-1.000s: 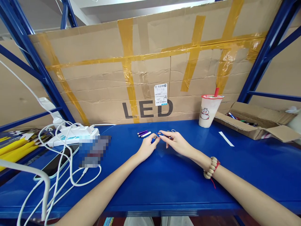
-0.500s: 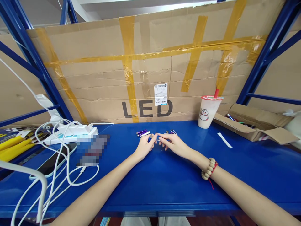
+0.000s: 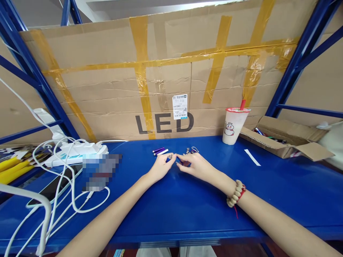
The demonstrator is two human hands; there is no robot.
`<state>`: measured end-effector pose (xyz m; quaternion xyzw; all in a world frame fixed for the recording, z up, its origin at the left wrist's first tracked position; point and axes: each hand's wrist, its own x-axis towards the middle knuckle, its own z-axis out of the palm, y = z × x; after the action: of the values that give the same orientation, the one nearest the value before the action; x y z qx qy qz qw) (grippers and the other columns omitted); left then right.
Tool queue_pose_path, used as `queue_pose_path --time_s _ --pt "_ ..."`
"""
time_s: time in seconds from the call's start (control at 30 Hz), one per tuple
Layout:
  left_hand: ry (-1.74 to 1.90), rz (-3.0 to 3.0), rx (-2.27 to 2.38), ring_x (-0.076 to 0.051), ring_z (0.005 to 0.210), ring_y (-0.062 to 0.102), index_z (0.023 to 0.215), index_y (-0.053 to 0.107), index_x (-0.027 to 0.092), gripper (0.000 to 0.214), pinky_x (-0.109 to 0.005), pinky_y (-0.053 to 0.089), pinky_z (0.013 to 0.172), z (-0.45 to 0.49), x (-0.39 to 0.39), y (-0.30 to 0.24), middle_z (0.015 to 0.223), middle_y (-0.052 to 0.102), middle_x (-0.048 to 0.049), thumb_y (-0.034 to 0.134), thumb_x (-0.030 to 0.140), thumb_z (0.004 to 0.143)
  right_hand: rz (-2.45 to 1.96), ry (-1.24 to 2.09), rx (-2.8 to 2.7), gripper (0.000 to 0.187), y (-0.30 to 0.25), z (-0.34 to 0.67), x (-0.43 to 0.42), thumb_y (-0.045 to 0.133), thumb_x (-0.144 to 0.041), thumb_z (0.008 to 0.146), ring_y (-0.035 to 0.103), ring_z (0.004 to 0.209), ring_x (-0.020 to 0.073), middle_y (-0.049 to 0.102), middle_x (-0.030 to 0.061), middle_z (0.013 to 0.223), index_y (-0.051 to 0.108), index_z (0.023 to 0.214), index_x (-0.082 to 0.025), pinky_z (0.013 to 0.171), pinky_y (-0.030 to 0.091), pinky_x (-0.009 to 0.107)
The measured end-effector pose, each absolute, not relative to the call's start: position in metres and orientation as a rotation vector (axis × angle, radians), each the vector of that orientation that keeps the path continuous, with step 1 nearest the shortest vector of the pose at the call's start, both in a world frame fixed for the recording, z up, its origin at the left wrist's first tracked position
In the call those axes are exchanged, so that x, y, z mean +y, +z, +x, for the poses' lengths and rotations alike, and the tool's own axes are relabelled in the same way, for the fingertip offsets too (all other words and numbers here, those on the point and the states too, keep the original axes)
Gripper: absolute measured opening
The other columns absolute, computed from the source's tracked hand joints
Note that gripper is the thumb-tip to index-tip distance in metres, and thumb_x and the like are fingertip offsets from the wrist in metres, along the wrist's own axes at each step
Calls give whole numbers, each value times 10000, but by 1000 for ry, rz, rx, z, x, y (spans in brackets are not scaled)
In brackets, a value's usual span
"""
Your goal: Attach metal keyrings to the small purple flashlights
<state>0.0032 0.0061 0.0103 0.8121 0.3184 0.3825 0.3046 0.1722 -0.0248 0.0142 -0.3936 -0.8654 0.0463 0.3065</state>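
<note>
My left hand (image 3: 160, 167) is closed around a small blue tube with a silvery round end (image 3: 170, 156), mostly hidden by the fingers. At the left thumb tip, the bent fingers of my right hand (image 3: 194, 164) meet it; anything in them is too small to make out. Just behind the left hand lie a purple tube (image 3: 158, 149) and a tube with a whitish shine (image 3: 162, 152). Beyond the right hand are small metal pieces (image 3: 188, 150) and a silvery clip-like loop (image 3: 195, 150).
On the blue shelf (image 3: 160, 210), a drink cup with a red straw (image 3: 232, 128) stands right, near a white strip (image 3: 252, 157) and an open cardboard box (image 3: 278, 142). White cables (image 3: 73, 192), a power strip (image 3: 77, 151) and phones (image 3: 57, 185) lie left. Cardboard (image 3: 112, 103) backs the shelf.
The view has shifted slightly. My right hand's index finger and thumb have parted a little, and the white bit between the hands no longer shows. More of the metal pieces is visible.
</note>
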Motion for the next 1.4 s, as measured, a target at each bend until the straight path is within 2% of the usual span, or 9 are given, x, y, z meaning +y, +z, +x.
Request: queue_pose_path --time_s 0.23,0.57,0.7,0.9,1.03,1.17,1.4 --pt "983 2196 847 -84 482 364 526 371 165 438 -217 308 500 1 7 14 491 396 37 369 446 862 -1013 196 -2263 258 15 173 -26 454 -304 861 512 513 114 631 37 601 649 869 -134 538 383 213" --pt "1013 2042 860 -72 444 310 559 370 171 452 -208 271 431 3 4 13 469 358 44 376 524 841 -950 85 -2243 319 13 173 -22 366 -315 912 475 571 114 553 27 630 631 836 -155 587 370 228" --pt "1027 1887 833 -55 420 297 564 359 170 452 -194 260 411 5 3 11 466 344 55 419 535 822 -961 130 -2200 313 15 173 -23 369 -311 912 490 600 115 573 29 667 637 885 -154 605 384 228" --pt "1033 1691 833 -45 373 256 592 323 183 462 -184 218 380 11 2 7 438 279 81 437 586 788 -1032 -25 -2144 353 16 177 -19 350 -358 915 536 654 142 589 48 698 625 1006 -156 643 414 257" --pt "1042 1862 948 -65 411 300 566 346 176 454 -205 255 425 10 5 3 446 331 59 412 550 814 -1080 -103 -2090 361 16 178 -19 332 -355 920 557 718 164 603 75 768 603 1057 -160 661 439 271" --pt "982 2154 1020 -86 479 339 531 362 163 416 -222 263 492 7 9 -1 487 391 36 391 434 846 -1035 -139 -2097 343 16 174 -23 326 -332 926 562 760 169 613 75 811 585 1086 -174 714 452 284" --pt "943 2292 1068 -142 567 481 586 483 160 329 -233 307 543 7 9 -5 601 551 -14 386 329 851 -979 -128 -2153 343 14 167 -27 308 -296 932 564 788 182 613 84 829 561 1115 -155 756 458 315"
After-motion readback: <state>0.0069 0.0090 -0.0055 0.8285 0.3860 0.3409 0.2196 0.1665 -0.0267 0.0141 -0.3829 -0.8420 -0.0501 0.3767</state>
